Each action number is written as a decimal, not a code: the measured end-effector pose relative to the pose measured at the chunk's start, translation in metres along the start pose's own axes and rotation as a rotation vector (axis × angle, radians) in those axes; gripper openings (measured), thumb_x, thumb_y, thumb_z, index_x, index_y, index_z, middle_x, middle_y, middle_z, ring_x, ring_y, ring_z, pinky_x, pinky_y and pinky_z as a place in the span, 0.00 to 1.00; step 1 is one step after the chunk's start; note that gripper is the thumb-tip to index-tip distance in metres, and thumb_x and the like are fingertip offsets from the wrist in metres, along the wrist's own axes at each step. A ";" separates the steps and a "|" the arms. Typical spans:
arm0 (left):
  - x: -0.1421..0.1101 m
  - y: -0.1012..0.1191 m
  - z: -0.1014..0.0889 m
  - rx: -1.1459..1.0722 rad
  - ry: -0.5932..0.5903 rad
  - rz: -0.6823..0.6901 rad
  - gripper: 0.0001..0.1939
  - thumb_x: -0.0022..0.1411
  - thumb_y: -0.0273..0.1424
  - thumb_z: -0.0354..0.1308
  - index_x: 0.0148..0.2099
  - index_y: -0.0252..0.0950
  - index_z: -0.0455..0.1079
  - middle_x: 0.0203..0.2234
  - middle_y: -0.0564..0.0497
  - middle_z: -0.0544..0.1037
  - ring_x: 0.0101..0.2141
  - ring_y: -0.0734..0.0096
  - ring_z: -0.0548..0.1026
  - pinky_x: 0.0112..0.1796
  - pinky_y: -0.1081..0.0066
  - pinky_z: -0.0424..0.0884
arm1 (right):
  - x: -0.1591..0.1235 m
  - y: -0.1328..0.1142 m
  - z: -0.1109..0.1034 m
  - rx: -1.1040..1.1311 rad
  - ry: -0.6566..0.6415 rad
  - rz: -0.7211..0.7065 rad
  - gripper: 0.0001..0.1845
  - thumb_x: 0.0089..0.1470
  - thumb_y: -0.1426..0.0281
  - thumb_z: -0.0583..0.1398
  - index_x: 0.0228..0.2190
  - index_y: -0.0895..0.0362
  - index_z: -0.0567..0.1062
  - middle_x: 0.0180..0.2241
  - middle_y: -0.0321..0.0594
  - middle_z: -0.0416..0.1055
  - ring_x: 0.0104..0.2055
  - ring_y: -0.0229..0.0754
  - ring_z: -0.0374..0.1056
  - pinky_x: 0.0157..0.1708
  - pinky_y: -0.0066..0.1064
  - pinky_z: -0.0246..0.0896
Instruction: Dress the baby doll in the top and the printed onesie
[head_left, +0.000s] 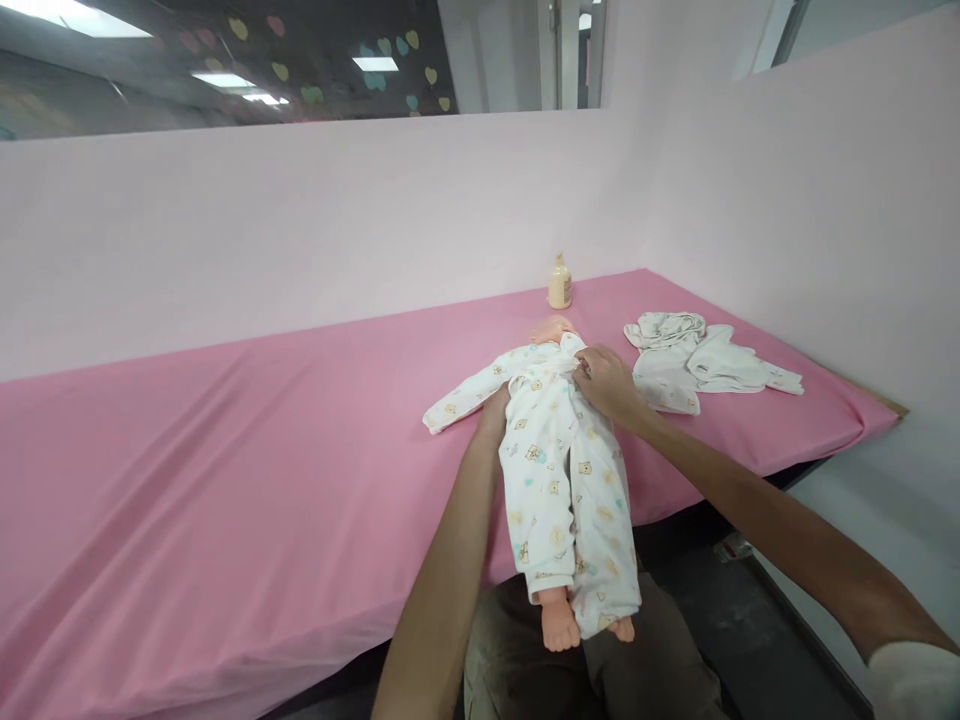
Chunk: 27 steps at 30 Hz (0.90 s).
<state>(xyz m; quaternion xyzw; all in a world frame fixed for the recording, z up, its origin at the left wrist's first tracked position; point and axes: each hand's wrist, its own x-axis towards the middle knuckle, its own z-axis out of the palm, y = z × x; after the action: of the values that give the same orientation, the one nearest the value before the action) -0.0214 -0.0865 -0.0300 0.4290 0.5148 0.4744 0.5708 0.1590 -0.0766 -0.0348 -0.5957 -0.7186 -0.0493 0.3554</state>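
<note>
A baby doll lies on its back on the pink-covered table, head toward the wall and bare feet hanging over the front edge. It wears a white printed romper. My left hand reaches under the doll's left side, its fingers hidden by the garment. My right hand rests on the doll's chest near the shoulder, fingers pinched on the romper's fabric.
A small cream bottle stands by the back wall behind the doll's head. Loose white baby clothes lie crumpled to the right. Pink partition walls close the back and right sides. My lap sits below the table's front edge.
</note>
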 end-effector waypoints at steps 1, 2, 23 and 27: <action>-0.005 -0.001 -0.003 0.019 0.048 -0.018 0.18 0.58 0.42 0.56 0.43 0.34 0.73 0.37 0.43 0.79 0.44 0.54 0.75 0.47 0.57 0.70 | -0.001 0.002 -0.001 0.022 -0.010 -0.014 0.11 0.53 0.74 0.52 0.36 0.57 0.73 0.36 0.46 0.71 0.40 0.48 0.64 0.40 0.36 0.56; -0.010 -0.002 -0.007 0.037 0.099 -0.032 0.18 0.57 0.42 0.57 0.43 0.34 0.72 0.38 0.44 0.79 0.44 0.55 0.74 0.46 0.59 0.70 | -0.002 0.005 -0.002 0.059 -0.030 -0.026 0.11 0.52 0.74 0.53 0.37 0.58 0.73 0.37 0.46 0.71 0.41 0.47 0.64 0.42 0.36 0.56; -0.028 0.013 -0.006 0.955 0.271 0.505 0.19 0.62 0.39 0.49 0.52 0.38 0.63 0.48 0.45 0.69 0.43 0.65 0.71 0.40 0.67 0.66 | -0.034 0.006 -0.053 0.272 0.133 0.045 0.14 0.53 0.75 0.48 0.33 0.56 0.73 0.36 0.43 0.74 0.38 0.46 0.68 0.38 0.35 0.60; -0.013 0.018 -0.011 0.996 0.207 0.427 0.23 0.60 0.37 0.50 0.56 0.38 0.60 0.46 0.45 0.72 0.45 0.63 0.72 0.43 0.66 0.66 | -0.051 -0.006 -0.053 0.351 0.128 -0.014 0.14 0.55 0.73 0.48 0.38 0.55 0.72 0.35 0.42 0.73 0.37 0.45 0.68 0.37 0.35 0.60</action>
<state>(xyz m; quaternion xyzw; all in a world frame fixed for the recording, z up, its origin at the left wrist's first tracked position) -0.0342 -0.0959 -0.0115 0.6932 0.6320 0.3186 0.1363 0.1791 -0.1462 -0.0220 -0.5153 -0.6961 0.0364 0.4986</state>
